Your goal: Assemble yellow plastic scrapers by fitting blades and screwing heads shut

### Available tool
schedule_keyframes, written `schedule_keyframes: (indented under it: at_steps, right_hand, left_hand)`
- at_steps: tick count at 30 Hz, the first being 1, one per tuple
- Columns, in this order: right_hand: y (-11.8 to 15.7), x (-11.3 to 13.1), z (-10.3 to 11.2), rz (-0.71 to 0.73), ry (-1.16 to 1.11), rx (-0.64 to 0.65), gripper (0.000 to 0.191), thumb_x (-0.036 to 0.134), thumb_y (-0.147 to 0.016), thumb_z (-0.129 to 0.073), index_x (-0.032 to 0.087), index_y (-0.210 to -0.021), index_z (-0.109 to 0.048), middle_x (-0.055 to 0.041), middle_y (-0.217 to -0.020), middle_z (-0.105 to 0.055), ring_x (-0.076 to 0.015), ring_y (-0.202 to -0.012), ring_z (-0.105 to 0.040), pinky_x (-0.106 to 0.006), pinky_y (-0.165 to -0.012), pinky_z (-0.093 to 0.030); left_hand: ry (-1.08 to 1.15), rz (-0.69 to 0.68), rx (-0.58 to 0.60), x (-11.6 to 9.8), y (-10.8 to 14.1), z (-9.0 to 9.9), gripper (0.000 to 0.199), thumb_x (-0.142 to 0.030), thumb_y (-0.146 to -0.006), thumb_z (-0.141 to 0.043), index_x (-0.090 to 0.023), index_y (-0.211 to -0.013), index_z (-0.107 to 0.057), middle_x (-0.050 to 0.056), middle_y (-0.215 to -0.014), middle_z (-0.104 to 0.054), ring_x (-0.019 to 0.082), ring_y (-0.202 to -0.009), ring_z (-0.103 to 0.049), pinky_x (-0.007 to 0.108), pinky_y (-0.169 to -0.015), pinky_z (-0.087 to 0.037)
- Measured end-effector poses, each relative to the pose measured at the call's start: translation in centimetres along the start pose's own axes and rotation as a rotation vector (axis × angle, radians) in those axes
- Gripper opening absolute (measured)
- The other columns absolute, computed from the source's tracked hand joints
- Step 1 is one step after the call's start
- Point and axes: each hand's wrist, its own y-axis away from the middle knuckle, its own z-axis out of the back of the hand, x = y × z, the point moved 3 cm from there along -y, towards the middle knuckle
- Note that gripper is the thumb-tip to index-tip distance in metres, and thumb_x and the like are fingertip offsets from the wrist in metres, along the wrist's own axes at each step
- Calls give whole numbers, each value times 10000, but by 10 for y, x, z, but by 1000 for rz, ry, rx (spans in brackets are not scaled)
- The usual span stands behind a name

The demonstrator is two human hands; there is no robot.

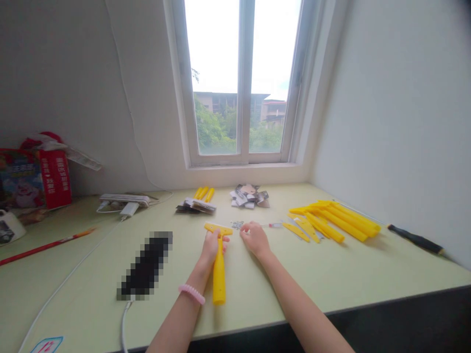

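Observation:
My left hand (209,249) is wrapped round the neck of a yellow T-shaped scraper (219,279), whose wide head points away from me and whose round handle points toward me. At the near side of a small heap of metal screws (237,225), my right hand (256,239) has its fingers bent together in a pinch at the tabletop. Whether a screw is between those fingertips is too small to see. Just beyond the right hand lies a screwdriver (274,225) with a clear reddish handle. Flat yellow scraper head plates (296,231) and grey pieces lie further right.
Several yellow scraper handles (348,223) are stacked at right, near a black-handled tool (415,239) by the wall. Scrapers with dark heads (195,206) and a pile of small packets (250,197) lie at the back. Leftward are a blurred black object (145,267), power strip (125,199) and cables.

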Motion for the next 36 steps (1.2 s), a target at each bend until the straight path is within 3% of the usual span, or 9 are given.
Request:
schedule_keyframes:
  at_steps: [8,16,22,27,36]
  right_hand:
    - [-2,-2,-1,-13,67,14,147,164,-711,-524,188,-681,-666,-54,-744,-631,-169,-768,-566,-251,-695,-381]
    - [-2,2,-4,-40,25,24,125,167,-688,-529,178,-651,-648,-60,-725,-632,-174,-745,-563,-261,-669,-382]
    - [-5,-5,5,-172,-351,38,106,244,-655,-599,153,-671,-651,-58,-720,-651,-163,-686,-552,-271,-657,-394]
    - [0,8,5,-219,-741,223,215,329,-582,-671,149,-698,-662,-17,-634,-622,-129,-586,-512,-240,-543,-349]
    - [6,14,1,-284,-778,271,134,245,-555,-673,148,-643,-643,-1,-572,-590,-102,-529,-483,-234,-516,-342]
  left_hand:
    - [-19,21,91,6,-2,-2,110,-248,-829,-386,-162,-894,-402,-28,-500,-532,62,-288,-388,175,-323,-268]
    - [-62,7,91,5,-1,-4,159,-246,-829,-375,-145,-949,-399,-35,-495,-526,64,-277,-385,179,-314,-263]
    - [-100,16,158,9,-2,-6,249,-321,-801,-409,-136,-967,-409,-36,-498,-529,62,-276,-382,178,-305,-255]
    - [-142,-14,246,10,1,-12,232,-337,-761,-403,-144,-891,-395,-33,-501,-528,63,-277,-383,178,-290,-270]
    - [-131,-28,286,14,-1,-12,233,-353,-747,-397,-152,-865,-400,-25,-516,-536,60,-270,-379,170,-269,-268]
